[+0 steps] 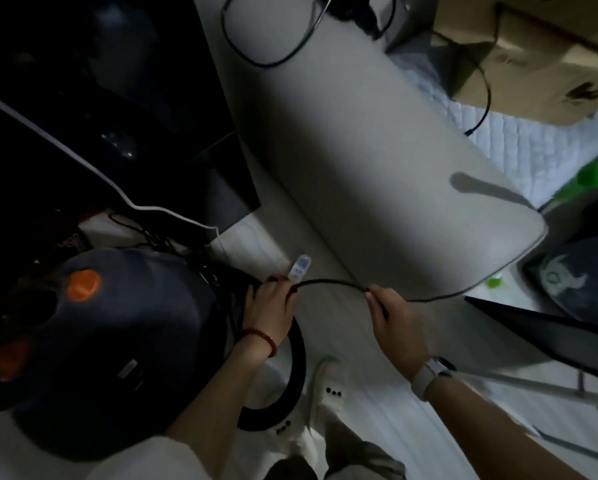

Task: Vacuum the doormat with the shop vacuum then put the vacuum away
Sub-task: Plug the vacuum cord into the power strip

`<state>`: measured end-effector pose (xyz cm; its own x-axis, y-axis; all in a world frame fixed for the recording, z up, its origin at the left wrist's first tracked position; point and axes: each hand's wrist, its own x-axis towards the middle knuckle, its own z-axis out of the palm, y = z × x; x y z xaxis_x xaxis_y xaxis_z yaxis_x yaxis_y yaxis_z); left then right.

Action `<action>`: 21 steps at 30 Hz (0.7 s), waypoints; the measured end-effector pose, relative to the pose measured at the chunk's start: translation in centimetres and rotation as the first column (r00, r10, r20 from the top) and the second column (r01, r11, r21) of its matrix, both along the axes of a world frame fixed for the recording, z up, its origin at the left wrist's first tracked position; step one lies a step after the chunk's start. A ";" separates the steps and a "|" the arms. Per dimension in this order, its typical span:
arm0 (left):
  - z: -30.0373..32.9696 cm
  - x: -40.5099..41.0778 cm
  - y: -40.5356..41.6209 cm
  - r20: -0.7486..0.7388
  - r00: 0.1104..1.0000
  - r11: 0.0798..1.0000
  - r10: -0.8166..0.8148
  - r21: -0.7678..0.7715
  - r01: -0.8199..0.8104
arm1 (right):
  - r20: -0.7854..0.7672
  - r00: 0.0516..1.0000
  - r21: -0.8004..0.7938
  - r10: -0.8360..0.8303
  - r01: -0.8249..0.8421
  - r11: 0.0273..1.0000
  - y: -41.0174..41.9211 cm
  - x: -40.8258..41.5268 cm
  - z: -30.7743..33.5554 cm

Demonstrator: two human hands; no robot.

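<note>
Hands work close together beside the dark shop vacuum (110, 344) on the floor: left hand (269, 306) and right hand (394, 317) both grasp its black power cord (328, 283) stretched between them.

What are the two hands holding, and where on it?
Both grip the black cord: left hand beside the vacuum, right hand further along it.
</note>
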<state>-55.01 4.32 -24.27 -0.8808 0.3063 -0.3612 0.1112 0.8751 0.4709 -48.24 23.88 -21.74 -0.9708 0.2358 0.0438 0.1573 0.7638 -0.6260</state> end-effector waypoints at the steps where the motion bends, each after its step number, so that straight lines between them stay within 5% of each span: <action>1: -2.1 0.3 -0.3 0.062 0.998 0.992 0.003 -0.129 0.005 | 0.030 0.999 -0.031 -0.029 0.030 0.999 0.1 0.0 -1.7; 6: -9.4 1.5 -3.3 0.098 0.991 0.900 0.090 -0.435 -0.039 | 0.100 0.991 -0.155 -0.092 0.107 0.982 -1.2 -0.1 -7.7; 10: -10.9 4.1 -4.0 0.247 0.969 0.891 -0.014 -0.437 0.124 | 0.128 0.987 -0.201 -0.097 0.122 0.972 -3.7 0.7 -9.0; 13: -11.7 7.9 -6.0 0.053 0.977 0.882 -0.206 -0.423 0.209 | 0.178 0.983 -0.201 0.036 0.001 0.980 -4.9 1.7 -9.0; 19: -10.9 12.3 -9.3 0.224 0.939 0.810 -0.260 -0.478 0.339 | 0.240 0.954 -0.164 0.179 -0.142 0.976 -5.8 4.1 -9.6; 21: -11.6 13.7 -10.8 0.088 0.952 0.840 -0.294 -0.451 0.301 | 0.244 0.945 -0.147 0.218 -0.186 0.971 -6.1 4.6 -10.2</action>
